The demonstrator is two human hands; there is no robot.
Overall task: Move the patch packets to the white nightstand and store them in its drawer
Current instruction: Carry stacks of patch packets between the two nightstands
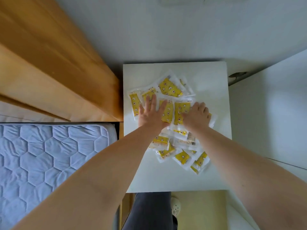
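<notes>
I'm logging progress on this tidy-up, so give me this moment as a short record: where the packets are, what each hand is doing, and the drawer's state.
packets: yellow patch packets, a loose overlapping pile on top of the white nightstand
left hand: flat, fingers straight, pressing on the pile
right hand: on the pile, fingers bent; grip unclear
drawer: not in view
nearby: quilted mattress left of the nightstand

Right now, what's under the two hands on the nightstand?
Yellow patch packets, scattered on the white nightstand. The left hand lies flat on them; the right hand rests on others. Anything beneath the palms is covered.
</notes>
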